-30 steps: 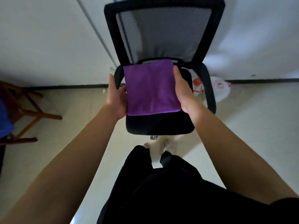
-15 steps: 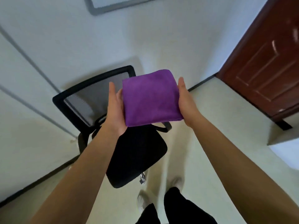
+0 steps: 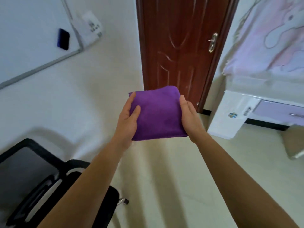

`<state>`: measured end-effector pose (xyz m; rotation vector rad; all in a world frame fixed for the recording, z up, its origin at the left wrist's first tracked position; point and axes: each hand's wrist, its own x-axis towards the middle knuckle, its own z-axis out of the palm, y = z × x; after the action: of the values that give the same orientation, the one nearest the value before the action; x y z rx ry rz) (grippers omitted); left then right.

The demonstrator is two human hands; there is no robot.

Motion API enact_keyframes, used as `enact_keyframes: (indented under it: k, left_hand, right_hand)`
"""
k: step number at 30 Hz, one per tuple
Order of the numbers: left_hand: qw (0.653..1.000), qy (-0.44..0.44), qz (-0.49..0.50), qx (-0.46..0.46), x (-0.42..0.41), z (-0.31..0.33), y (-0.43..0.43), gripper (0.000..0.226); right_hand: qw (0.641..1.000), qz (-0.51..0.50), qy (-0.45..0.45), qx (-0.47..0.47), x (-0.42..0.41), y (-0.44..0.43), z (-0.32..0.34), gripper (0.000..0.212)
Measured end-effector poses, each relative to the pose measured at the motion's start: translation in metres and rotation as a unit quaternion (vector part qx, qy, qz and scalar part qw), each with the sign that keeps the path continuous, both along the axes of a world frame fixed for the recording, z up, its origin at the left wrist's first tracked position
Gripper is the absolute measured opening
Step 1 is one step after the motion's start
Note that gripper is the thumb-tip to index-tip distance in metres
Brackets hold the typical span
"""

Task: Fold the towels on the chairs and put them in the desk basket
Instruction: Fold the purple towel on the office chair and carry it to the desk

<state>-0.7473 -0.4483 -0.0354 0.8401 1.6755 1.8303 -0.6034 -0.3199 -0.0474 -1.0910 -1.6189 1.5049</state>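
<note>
A folded purple towel (image 3: 158, 112) is held in the air in front of me, at chest height, between both hands. My left hand (image 3: 130, 117) grips its left edge, thumb on top and fingers underneath. My right hand (image 3: 189, 117) holds its right edge, thumb lying along the side and fingers hidden below. The black mesh office chair (image 3: 32, 178) stands at the lower left, beneath my left forearm, with nothing on the part of its seat that shows. No basket is in view.
A dark red wooden door (image 3: 179, 46) is straight ahead. A white desk with a lilac drawer (image 3: 256, 112) stands at the right, under a pink patterned cloth (image 3: 271, 38). A whiteboard with a blue eraser (image 3: 63, 39) hangs at the upper left. Pale floor lies ahead.
The towel has been lifted off the chair seat and carried to the right with both hands. My view has swung from the chair towards the door and the desk.
</note>
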Motion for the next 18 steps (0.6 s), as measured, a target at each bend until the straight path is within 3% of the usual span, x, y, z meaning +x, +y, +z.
enact_keyframes:
  k: [5, 9, 18]
  left_hand:
    - [0.996, 0.023, -0.089, 0.001, 0.12, -0.002, 0.132, 0.039]
    - [0.989, -0.02, -0.143, -0.014, 0.192, -0.015, 0.218, 0.039]
    - [0.963, -0.065, -0.259, -0.04, 0.305, -0.04, 0.393, 0.038]
  right_hand:
    - [0.998, -0.063, 0.001, 0.014, 0.14, 0.106, 0.001, 0.04]
    - [0.993, -0.112, -0.014, 0.018, 0.225, 0.18, -0.011, 0.044]
    - [0.976, -0.209, -0.054, 0.025, 0.355, 0.319, -0.044, 0.045]
